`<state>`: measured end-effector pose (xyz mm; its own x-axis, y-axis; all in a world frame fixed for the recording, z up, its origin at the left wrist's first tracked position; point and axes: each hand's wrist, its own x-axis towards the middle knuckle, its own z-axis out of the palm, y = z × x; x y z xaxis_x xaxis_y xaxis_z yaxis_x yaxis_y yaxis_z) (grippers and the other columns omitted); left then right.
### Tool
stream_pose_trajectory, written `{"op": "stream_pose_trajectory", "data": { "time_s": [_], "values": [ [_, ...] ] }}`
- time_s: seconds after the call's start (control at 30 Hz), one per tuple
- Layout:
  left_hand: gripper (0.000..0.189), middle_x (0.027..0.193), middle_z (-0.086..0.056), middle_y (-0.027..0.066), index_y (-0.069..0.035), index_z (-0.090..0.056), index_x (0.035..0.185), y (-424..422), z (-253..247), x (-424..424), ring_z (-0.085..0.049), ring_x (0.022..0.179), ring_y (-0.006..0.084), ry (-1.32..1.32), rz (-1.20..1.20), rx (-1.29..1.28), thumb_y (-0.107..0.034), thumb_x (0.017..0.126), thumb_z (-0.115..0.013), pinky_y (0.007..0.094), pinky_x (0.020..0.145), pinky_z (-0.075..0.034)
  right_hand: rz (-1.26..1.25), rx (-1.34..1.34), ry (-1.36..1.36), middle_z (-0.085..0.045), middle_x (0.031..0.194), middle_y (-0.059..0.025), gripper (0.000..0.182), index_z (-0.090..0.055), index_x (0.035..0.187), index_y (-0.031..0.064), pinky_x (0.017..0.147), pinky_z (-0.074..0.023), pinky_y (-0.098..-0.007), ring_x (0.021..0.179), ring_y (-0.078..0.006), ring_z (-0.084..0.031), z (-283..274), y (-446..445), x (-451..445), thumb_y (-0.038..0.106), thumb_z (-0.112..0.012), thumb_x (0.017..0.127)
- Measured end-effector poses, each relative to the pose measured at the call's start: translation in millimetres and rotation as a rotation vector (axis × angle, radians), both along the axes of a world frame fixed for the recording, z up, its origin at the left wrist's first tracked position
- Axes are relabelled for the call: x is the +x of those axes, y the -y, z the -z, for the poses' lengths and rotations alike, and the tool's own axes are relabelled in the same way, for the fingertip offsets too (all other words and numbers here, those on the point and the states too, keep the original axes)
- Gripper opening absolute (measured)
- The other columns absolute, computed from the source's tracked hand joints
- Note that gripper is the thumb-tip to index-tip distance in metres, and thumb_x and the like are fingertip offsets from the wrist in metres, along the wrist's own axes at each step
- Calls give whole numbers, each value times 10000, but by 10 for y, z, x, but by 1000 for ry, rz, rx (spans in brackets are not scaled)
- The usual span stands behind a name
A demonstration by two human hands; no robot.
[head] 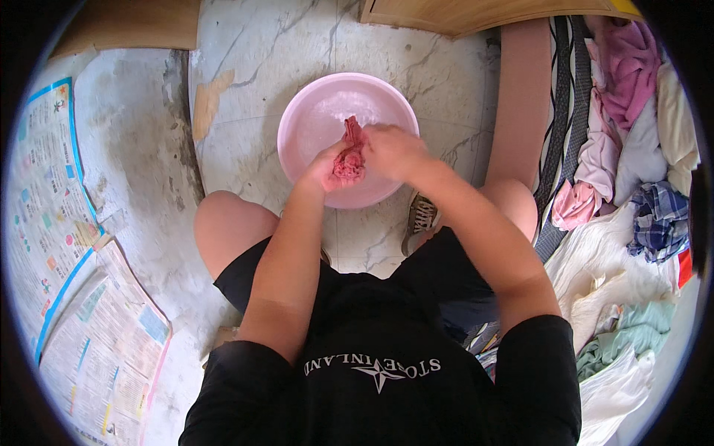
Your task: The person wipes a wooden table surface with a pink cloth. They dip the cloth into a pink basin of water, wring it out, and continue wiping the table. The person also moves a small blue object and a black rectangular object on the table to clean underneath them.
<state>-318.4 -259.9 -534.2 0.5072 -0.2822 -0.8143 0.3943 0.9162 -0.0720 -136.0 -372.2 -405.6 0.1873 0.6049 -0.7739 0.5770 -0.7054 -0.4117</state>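
Note:
A pink plastic basin (291, 150) stands on the floor in front of me, with water in its bottom. Over it I hold a bunched, dark red cloth (350, 161), twisted narrow toward its far end. My left hand (330, 171) grips the wadded lower part from the left, palm partly turned up. From the right, my right hand (395, 151) is closed against the cloth's upper part; it is slightly blurred and its fingertips are hidden.
Marbled floor tiles (245, 161) surround the basin. To my right, crumpled clothes (597, 234) lie on a bed or padded surface behind a pinkish board (519, 95). Wooden furniture (474, 17) borders the far side. Printed posters (56, 184) cover the stained left wall.

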Motion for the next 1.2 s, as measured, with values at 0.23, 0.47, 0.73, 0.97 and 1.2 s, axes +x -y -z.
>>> {"op": "stream_pose_trajectory", "data": {
  "time_s": [0.23, 0.47, 0.73, 0.97, 1.2],
  "values": [
    [382, 929, -650, 9, -104, -652, 1301, -48, -477, 343, -550, 665, 85, 30, 89, -25, -463, 1171, -638, 243, 484, -401, -64, 556, 330, -429, 1790, -144, 853, -453, 1694, 147, 1184, -554, -576, 1556, -434, -536, 648, 419, 16, 117, -833, 931],
    [462, 849, -594, -24, -86, -691, 1251, -536, -717, 328, -488, 613, 46, 152, 420, -145, -531, 1142, -632, 200, 434, -325, -64, 671, 76, -673, 1475, -120, 611, -629, 1471, 113, 1138, -582, -485, 1427, -387, -622, 774, 256, -28, 69, -829, 895],
    [410, 841, -635, 1, -11, -740, 1154, -728, -566, 268, -550, 640, 85, 260, 977, 415, -357, 982, -879, 270, 503, -459, -159, 348, 261, -798, 1073, -204, 261, -702, 1168, 19, 885, -681, -529, 1014, -437, -822, 721, 118, -287, 180, -750, 967],
    [291, 938, -782, 172, -41, -735, 1089, -369, -461, 316, -790, 818, 328, 347, 1374, 1195, -248, 907, -827, 450, 722, -643, 7, 99, 108, -840, 1123, -259, 273, -801, 1137, 6, 911, -671, -529, 1019, -413, -838, 702, 84, -427, 187, -720, 949],
    [325, 980, -791, 228, -83, -734, 1203, -162, -331, 187, -782, 921, 446, 519, 1384, 1732, -218, 912, -785, 535, 874, -639, 85, -126, -373, -829, 1048, -293, 304, -844, 936, -23, 946, -635, -535, 1034, -412, -829, 701, 25, -164, 255, -726, 900]
  ]
}}
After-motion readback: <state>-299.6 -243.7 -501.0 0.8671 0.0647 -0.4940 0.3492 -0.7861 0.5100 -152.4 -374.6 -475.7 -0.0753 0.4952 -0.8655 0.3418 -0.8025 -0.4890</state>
